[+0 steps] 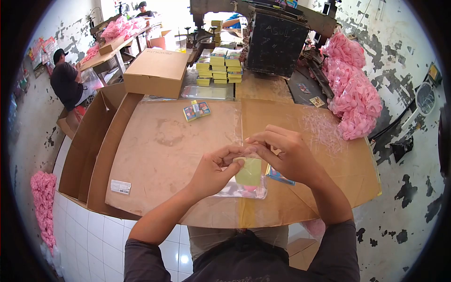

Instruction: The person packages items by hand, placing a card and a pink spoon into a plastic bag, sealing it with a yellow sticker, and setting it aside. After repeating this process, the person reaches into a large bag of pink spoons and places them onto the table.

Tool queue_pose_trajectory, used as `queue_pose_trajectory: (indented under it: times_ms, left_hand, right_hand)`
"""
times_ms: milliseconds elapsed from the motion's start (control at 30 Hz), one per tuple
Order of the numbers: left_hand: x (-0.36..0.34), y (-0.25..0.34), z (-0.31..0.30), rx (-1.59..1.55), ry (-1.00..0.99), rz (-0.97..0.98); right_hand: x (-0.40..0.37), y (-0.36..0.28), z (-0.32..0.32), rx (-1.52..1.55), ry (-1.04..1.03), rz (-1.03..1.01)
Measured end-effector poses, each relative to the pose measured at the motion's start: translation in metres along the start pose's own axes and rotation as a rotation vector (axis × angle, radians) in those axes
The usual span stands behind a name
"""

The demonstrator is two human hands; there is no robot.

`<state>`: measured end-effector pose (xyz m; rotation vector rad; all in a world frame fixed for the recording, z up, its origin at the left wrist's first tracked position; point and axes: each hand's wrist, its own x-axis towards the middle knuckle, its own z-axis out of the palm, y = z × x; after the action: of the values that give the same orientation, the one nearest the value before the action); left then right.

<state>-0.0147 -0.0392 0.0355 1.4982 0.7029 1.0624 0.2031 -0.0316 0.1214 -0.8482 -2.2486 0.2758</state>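
Observation:
Near the table's front edge, my left hand (217, 170) pinches the upper left edge of a pale yellow-green packet (249, 173) in clear plastic. My right hand (282, 150) is at the packet's top, its thumb and index finger close together; what lies between them is too small to make out. Beneath the packet is a clear plastic sleeve (259, 192) with a bit of pink showing. Blue printed cards (281, 176) lie partly hidden under my right wrist. Farther back on the cardboard-covered table (159, 155) sits a banded bundle of cards (197, 111).
Stacked yellow-edged packs (219, 66) and a closed cardboard box (156, 68) stand at the back. A black box (275, 44) is behind them. Pink bagged goods (354, 89) and plastic scraps (324, 131) are right. An open carton (89, 155) and a seated person (68, 82) are left.

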Motion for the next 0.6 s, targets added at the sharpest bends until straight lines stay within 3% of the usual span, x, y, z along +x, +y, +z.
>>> queue_pose_trajectory:
  times_ms: [233,333,433,533,600]
  left_hand:
    - [0.0,0.0,-0.002,-0.024,0.023,-0.031]
    - [-0.002,0.006,-0.002,-0.077,0.01,-0.038]
    - [0.0,-0.003,-0.002,0.048,0.108,0.022]
    - [-0.004,0.006,-0.002,0.349,0.123,-0.005]
    - [-0.005,0.013,0.003,0.429,0.129,0.075]
  right_hand:
    - [0.001,0.005,0.009,0.03,0.045,0.001]
    - [0.001,0.007,0.016,-0.063,0.161,-0.064]
    - [0.005,-0.008,0.013,-0.287,0.151,-0.281]
    - [0.006,-0.007,0.024,-0.434,0.13,-0.377]
    - [0.005,-0.003,0.026,-0.533,0.099,-0.409]
